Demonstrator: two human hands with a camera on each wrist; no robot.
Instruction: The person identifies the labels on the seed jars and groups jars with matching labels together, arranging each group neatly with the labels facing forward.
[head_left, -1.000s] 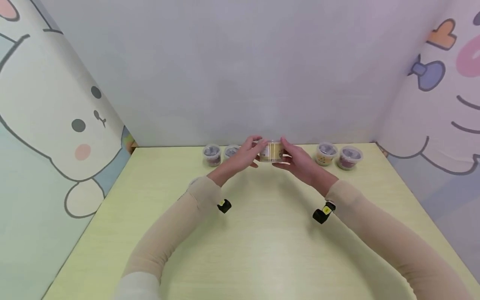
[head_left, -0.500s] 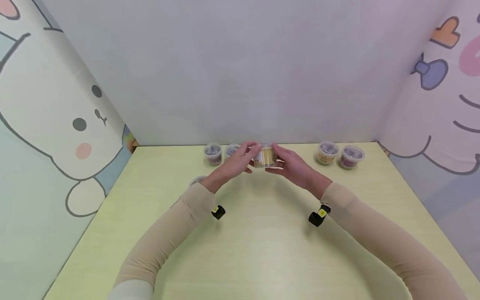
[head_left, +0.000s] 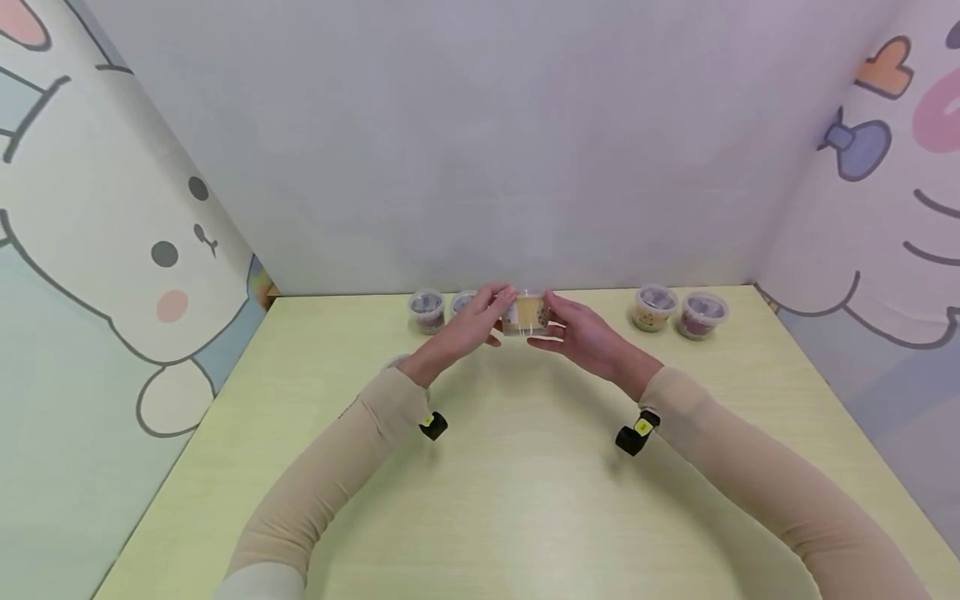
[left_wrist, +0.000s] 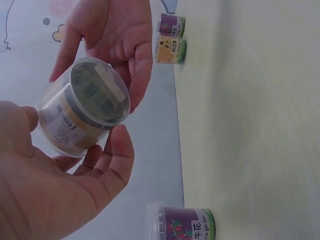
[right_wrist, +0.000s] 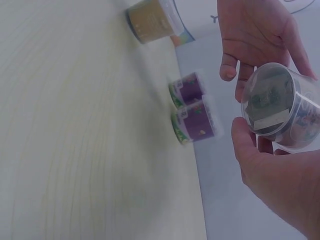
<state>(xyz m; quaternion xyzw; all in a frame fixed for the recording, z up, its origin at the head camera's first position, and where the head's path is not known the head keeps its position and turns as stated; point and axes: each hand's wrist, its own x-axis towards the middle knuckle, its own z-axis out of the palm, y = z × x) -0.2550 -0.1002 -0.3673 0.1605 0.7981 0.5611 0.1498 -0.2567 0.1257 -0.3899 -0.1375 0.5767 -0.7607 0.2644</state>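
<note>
A clear plastic tub [head_left: 527, 312] with a yellow printed band is held between both hands, raised off the table near its back edge. My left hand [head_left: 471, 323] grips its left side, thumb near the top rim and fingers curled beneath, as the left wrist view shows. On the opposite side my right hand [head_left: 588, 335] holds it with thumb and fingers. Dark contents and a pale strip show through the tub's end [right_wrist: 270, 100] in the right wrist view. A white label with a barcode [left_wrist: 62, 122] faces the left wrist camera.
Two lidded tubs, one yellow [head_left: 652, 308] and one purple [head_left: 702, 316], stand at the back right. Two purple tubs [right_wrist: 189, 89] stand at the back left, one partly behind my left hand. An orange-brown tub [right_wrist: 150, 21] is mostly hidden by my left forearm in the head view.
Both hands have moved the tub a little to the left and slightly toward me, mostly in the first half second. The standing tubs have stayed in place.
</note>
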